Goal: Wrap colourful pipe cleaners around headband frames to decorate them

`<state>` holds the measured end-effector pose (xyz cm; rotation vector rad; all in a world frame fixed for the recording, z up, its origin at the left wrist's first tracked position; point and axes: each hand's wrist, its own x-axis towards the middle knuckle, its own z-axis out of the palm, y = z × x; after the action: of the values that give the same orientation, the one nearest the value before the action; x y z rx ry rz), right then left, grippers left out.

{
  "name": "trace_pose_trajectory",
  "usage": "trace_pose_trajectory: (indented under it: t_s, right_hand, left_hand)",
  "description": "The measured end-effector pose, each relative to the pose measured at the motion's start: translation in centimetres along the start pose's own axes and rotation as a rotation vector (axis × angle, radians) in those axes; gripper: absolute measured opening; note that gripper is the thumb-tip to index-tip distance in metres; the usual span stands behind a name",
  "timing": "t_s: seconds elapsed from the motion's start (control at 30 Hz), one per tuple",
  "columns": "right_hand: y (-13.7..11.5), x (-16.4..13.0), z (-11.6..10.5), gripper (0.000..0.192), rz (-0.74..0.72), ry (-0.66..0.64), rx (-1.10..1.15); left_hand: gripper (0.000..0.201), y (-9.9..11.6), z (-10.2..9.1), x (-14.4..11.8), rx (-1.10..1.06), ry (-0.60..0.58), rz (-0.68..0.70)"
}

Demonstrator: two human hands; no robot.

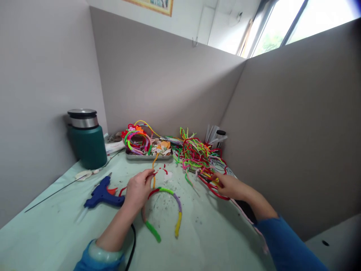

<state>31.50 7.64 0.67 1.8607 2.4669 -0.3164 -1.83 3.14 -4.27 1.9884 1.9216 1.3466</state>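
My left hand (138,190) is closed in a pinch above the table. A bit of red pipe cleaner (122,191) shows beside the hand and a red end at its fingertips. An orange pipe cleaner (155,162) passes just behind the fingertips. Below lies a headband (179,205) wrapped in green, purple, yellow and red fuzzy stems, partly behind my left wrist. My right hand (229,187) reaches into the near edge of a tangled heap of pipe cleaners (196,152). Its fingers are closed among red and yellow strands; what they grip is unclear.
A blue glue gun (104,194) lies left of my left hand, its black cord (132,244) running forward. Behind stand a green flask (88,146) and a metal tray (149,157) holding wrapped headbands (138,141) and small pieces. Grey partitions (169,75) enclose the table.
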Motion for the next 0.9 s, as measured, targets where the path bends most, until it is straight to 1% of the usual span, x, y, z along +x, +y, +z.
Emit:
trace_pose_trajectory:
  t_s: [0.07,0.13,0.17,0.23,0.27,0.3,0.37,0.43,0.5,0.6,0.67,0.73,0.8,0.9]
  right_hand:
    - [1.0,-1.3,-0.1,0.041,0.008,0.006,0.090]
    - [1.3,-2.2,0.1,0.040,-0.037,0.070,0.233]
    - [1.0,-2.4,0.3,0.044,-0.064,0.121,0.315]
    - [-0.6,-2.4,0.9,0.058,-0.120,0.215,0.457]
    - [-1.8,-2.3,1.2,0.060,-0.170,0.202,0.507]
    - [-3.2,-2.0,1.5,0.057,-0.216,0.187,0.541]
    - [-6.2,-1.2,1.9,0.047,-0.330,0.113,0.548]
    - [-9.0,-0.3,2.1,0.037,-0.430,0.142,0.526]
    - [-11.0,0.7,2.1,0.037,-0.516,0.156,0.480]
    - [-12.4,1.7,2.0,0.042,-0.568,0.128,0.409]
    - [-13.0,2.1,2.1,0.042,-0.579,0.087,0.377]
    - [-13.5,2.5,2.3,0.040,-0.592,0.058,0.370]
    - [-14.2,2.9,2.5,0.040,-0.603,0.074,0.397]
    - [-15.3,3.4,2.9,0.038,-0.611,0.142,0.457]
  left_hand:
    - [0.023,0.2,-0.2,0.0,-0.012,0.002,-0.035]
    - [0.021,0.3,-0.3,0.0,-0.038,0.002,-0.062]
    - [0.021,0.4,-0.3,0.1,-0.060,-0.003,-0.071]
    - [0.020,0.5,-0.4,0.2,-0.111,-0.011,-0.096]
    - [0.019,0.6,-0.4,0.2,-0.139,-0.015,-0.112]
    - [0.019,0.5,-0.4,0.2,-0.167,-0.013,-0.131]
    - [0.018,0.4,-0.5,0.3,-0.234,-0.001,-0.163]
    - [0.018,0.3,-0.6,0.4,-0.316,0.017,-0.184]
    - [0.018,0.0,-0.7,0.6,-0.399,0.037,-0.197]
    - [0.018,-0.4,-0.7,0.9,-0.521,0.102,-0.222]
    - [0.018,-0.6,-0.8,1.1,-0.604,0.149,-0.246]
    - [0.019,-0.6,-0.8,1.2,-0.671,0.172,-0.274]
    - [0.020,-0.5,-0.7,1.3,-0.711,0.167,-0.292]
    - [0.020,-0.2,-0.6,1.3,-0.732,0.118,-0.301]
